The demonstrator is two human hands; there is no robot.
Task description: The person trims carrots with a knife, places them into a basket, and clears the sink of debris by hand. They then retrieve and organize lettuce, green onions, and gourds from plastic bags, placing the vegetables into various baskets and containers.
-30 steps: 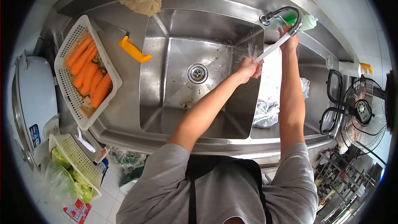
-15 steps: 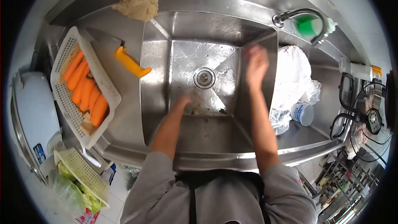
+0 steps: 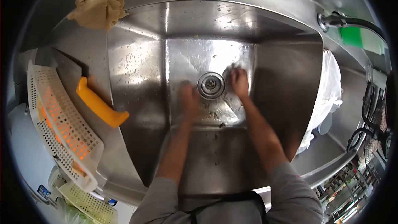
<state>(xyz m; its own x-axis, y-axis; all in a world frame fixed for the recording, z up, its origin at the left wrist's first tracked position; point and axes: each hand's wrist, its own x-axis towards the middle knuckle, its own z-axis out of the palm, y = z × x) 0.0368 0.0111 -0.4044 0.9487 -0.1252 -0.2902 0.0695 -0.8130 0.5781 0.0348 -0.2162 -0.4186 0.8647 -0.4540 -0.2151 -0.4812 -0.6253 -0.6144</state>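
Left hand (image 3: 190, 97), right hand (image 3: 239, 82): apart, flanking the drain (image 3: 210, 85) low in the sink (image 3: 286, 79), presumably so its walls caught drips; blur hid any grip. Knife (image 3: 101, 104): lay on the bench (image 3: 112, 155), handle sinkward, likely for reach.

Glare on steel; hands (image 3: 214, 88) motion-blurred; fisheye edges.

With twelve at the far side, I see a crumpled beige cloth (image 3: 99, 8) between ten and eleven. At nine, a yellow-handled knife (image 3: 101, 103) lies on the tabletop (image 3: 120, 161), near a white basket (image 3: 54, 79) holding orange carrots (image 3: 49, 118). A green bottle (image 3: 351, 37) is at two.
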